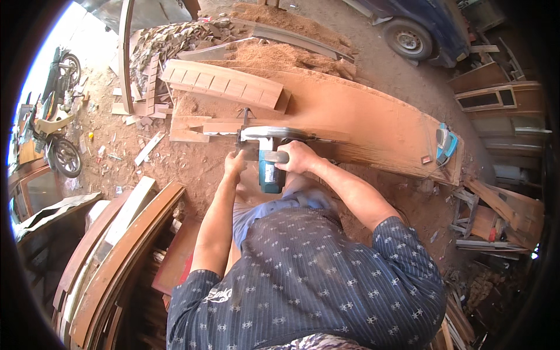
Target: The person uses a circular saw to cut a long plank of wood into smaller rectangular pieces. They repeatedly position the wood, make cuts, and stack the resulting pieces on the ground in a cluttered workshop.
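Daylight [74, 36] is flooding the upper left; a motorbike [56, 124] is standing on the dirt floor [111, 170], a car [438, 23] opposite.

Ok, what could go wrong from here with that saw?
The bare left hand is close to the circular saw, so a slip could injure it. Sawdust coats the wide board, and loose pieces on it might slide. The teal power tool near the board's right end could perhaps get knocked off.
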The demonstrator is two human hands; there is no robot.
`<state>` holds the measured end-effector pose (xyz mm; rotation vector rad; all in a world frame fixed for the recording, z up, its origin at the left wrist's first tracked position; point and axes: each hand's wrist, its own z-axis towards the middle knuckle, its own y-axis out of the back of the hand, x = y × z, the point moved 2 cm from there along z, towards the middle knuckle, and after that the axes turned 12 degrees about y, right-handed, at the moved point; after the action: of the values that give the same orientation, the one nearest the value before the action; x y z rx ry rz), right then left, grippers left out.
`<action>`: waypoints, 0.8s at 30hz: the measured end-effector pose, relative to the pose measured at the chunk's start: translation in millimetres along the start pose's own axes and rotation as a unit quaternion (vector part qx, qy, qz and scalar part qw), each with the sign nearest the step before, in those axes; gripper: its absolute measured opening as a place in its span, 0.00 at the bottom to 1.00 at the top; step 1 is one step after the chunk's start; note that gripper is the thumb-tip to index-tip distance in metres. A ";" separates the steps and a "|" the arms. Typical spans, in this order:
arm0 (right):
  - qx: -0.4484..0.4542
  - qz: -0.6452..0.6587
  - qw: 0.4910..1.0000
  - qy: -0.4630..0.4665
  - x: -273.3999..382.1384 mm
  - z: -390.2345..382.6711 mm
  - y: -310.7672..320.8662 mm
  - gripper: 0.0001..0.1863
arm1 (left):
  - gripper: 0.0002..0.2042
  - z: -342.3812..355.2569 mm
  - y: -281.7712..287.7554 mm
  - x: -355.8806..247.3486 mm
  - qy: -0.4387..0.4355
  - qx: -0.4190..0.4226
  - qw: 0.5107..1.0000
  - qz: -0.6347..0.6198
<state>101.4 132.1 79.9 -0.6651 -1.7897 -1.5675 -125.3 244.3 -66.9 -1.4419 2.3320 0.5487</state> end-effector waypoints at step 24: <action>0.037 0.006 0.999 -0.034 38.0 68.0 -35.7 0.18 | 0.29 39.6 78.4 -12.7 -0.012 0.032 0.999 -0.015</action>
<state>40.1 192.0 80.9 -0.7000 -1.8814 -1.4781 -187.2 305.6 -83.9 -1.4300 2.2845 0.4771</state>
